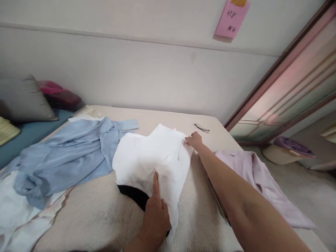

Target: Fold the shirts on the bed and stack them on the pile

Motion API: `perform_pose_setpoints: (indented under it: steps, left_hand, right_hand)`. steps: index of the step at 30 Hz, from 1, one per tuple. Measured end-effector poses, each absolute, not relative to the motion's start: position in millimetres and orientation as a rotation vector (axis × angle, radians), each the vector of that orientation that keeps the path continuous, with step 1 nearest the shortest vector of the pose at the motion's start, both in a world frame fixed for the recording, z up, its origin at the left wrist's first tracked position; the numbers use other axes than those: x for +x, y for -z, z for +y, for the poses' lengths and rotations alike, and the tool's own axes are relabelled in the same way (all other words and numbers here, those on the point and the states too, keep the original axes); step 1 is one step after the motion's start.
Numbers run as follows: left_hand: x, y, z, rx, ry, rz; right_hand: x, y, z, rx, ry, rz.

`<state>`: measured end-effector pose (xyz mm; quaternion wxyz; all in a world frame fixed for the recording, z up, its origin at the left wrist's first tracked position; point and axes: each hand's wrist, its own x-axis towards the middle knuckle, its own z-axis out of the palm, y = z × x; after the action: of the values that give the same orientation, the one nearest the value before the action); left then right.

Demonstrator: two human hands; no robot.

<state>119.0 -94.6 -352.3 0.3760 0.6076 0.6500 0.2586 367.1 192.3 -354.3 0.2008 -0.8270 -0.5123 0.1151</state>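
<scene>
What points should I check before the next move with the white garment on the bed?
1. Left hand presses on white garment: ok.
2. Right hand grips the garment's far edge: ok.
3. Garment lies flat: not ok, it is creased.
4. Garment apart from light blue striped shirt: not ok, they touch.
5. Black cloth under the garment is out of the way: not ok.
6. Eyeglasses away from the hands: ok.

We are seeing a white garment (149, 154) lying crumpled and partly spread on the cream textured bed cover. Its near edge is overlapping something black.
</scene>
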Motion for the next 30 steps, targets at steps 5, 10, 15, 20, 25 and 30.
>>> perform_pose_setpoints:
  steps: [5, 10, 15, 20, 25, 30]
  left_hand:
    - [115.0, 353.5, -99.9, 1.716, -0.597, 1.575]
    - [114.8, 351.6, -98.7, 1.890, -0.489, 1.618]
    - [116.2, 354.8, -98.5, 2.047, -0.544, 1.524]
    - [111.6, 358.1, -95.4, 1.939, -0.665, 1.446]
    - [103.2, 349.5, -87.1, 1.978, -0.581, 1.480]
    - [94.8, 338.8, -80.5, 2.121, -0.277, 1.425]
  right_hand:
    - [353.1, 360.7, 182.6, -2.301, -0.252, -1.548]
    - [338.6, 380.2, 161.5, -2.289, -0.187, -1.681]
    - [324.3, 397.4, 143.2, -2.192, -0.099, -1.840]
    - [329.3, 386.5, 129.1, -2.174, -0.128, -1.910]
    - [312.5, 402.3, 82.9, -2.162, -0.053, -1.824]
    - [298.3, 417.9, 59.0, -2.165, -0.041, -1.875]
